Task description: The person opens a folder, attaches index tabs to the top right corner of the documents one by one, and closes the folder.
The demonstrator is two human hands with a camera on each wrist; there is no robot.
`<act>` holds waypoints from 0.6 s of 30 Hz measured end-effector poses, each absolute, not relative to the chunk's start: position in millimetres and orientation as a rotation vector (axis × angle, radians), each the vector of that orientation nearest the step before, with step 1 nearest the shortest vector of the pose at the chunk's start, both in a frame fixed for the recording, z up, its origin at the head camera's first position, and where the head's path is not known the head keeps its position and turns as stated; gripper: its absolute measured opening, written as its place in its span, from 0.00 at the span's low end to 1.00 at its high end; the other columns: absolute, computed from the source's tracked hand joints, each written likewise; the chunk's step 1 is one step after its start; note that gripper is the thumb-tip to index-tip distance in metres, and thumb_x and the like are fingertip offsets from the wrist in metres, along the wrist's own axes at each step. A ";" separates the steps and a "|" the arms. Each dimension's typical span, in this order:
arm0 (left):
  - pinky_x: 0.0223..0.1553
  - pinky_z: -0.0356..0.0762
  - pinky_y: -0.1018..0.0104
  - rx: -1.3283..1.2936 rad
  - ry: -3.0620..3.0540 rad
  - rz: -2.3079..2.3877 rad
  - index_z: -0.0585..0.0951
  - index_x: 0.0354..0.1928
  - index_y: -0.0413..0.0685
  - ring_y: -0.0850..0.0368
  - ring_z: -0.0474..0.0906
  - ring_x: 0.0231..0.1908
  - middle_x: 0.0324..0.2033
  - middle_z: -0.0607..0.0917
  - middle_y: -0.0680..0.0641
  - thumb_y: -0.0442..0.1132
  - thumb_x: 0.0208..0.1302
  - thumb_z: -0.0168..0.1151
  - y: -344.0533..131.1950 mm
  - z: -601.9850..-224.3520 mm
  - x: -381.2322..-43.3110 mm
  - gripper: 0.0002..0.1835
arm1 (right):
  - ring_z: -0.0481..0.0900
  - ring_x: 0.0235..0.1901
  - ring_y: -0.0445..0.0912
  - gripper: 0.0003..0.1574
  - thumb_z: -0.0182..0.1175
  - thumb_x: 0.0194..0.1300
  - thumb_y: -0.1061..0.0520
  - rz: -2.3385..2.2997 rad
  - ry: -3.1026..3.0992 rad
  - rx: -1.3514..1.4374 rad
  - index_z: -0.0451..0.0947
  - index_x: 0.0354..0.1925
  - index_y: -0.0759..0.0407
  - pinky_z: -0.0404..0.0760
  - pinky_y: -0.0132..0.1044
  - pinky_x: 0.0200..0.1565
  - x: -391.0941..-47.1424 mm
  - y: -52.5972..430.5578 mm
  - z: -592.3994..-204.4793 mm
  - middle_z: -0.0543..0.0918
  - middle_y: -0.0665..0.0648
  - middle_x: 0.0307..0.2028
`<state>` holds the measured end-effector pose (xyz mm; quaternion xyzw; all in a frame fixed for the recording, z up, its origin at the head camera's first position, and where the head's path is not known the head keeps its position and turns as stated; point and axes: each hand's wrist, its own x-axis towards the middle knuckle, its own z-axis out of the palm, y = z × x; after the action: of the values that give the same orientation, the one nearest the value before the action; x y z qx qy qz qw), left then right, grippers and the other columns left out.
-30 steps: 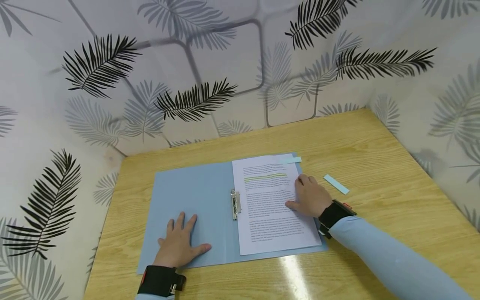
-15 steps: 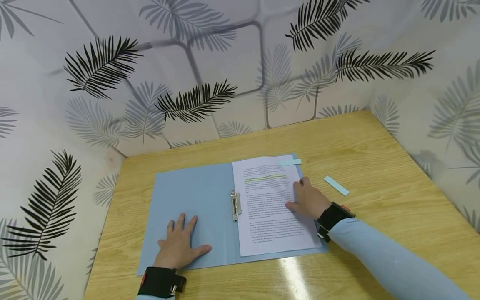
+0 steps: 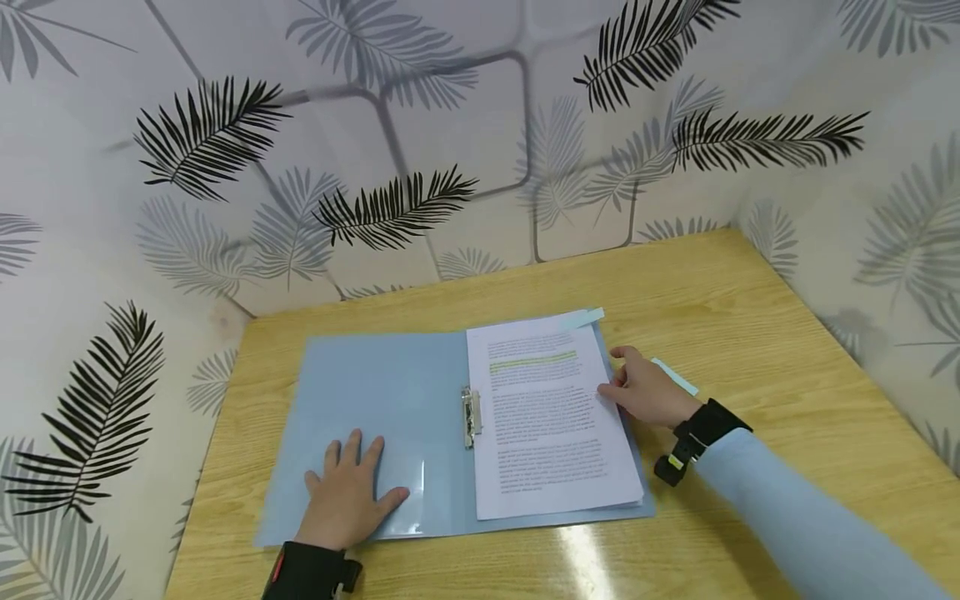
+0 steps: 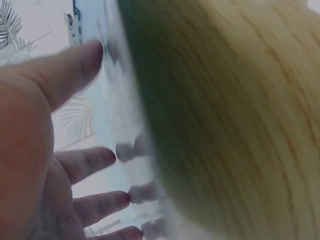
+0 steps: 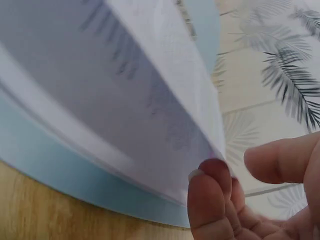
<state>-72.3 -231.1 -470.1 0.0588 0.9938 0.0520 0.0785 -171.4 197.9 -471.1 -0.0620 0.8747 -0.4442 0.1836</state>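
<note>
Your right hand (image 3: 648,387) is right of the centre of the frame, at the right edge of the papers (image 3: 551,450). In the right wrist view its fingers are bent and the fingertips touch the raised edge of a sheet, while the thumb stands apart from them with a gap. Your left hand (image 3: 341,500) is at the lower left, the fingers spread, resting on the left cover of the open folder (image 3: 382,375).

The papers lie on the right half of the folder, and a narrow blue margin shows along their right and bottom edges. The folder's left edge is near the left edge of the surface (image 3: 810,375). The wider room on the wood is at the right of the frame; a narrower band runs behind the folder.

You have one folder, one metal clip (image 3: 470,417) at its middle, and two pale blue strips: an upper strip (image 3: 581,319) at the top right corner of the papers, and a loose strip (image 3: 677,377) partly hidden behind your right hand. How many sheets there are, I cannot tell.

The surface is yellowish wood with a bright reflection at the bottom. Around it stands a pale backdrop (image 3: 480,108) with black and grey leaves.
</note>
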 end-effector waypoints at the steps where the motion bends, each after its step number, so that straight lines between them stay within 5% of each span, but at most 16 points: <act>1: 0.50 0.55 0.21 0.191 3.002 0.144 0.69 0.68 0.45 0.26 0.55 0.65 0.67 0.62 0.31 0.65 0.56 0.63 -230.6 -467.9 -70.9 0.44 | 0.77 0.30 0.50 0.37 0.54 0.70 0.60 -1.314 2.418 -0.172 0.49 0.69 0.70 0.77 0.40 0.32 -171.4 200.4 -469.7 0.75 0.62 0.35; 6: 0.54 0.56 0.26 0.267 3.102 0.122 0.72 0.64 0.41 0.27 0.57 0.64 0.64 0.66 0.29 0.62 0.57 0.64 -227.2 -461.8 -66.2 0.40 | 0.77 0.32 0.51 0.22 0.46 0.69 0.67 -1.576 2.109 -0.237 0.61 0.60 0.72 0.81 0.43 0.37 -170.8 206.8 -466.3 0.76 0.63 0.37; 18: 0.55 0.53 0.25 0.223 3.058 0.155 0.71 0.66 0.42 0.26 0.55 0.65 0.64 0.65 0.27 0.61 0.59 0.63 -219.7 -458.4 -66.5 0.39 | 0.80 0.45 0.49 0.21 0.51 0.71 0.63 -1.417 2.015 -0.791 0.70 0.60 0.61 0.78 0.42 0.48 -162.5 168.3 -476.6 0.81 0.57 0.48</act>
<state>-66.5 -219.7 -458.4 0.0726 0.9954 0.0503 0.0358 -162.5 168.3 -476.6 -0.2941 0.7490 -0.5269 0.2737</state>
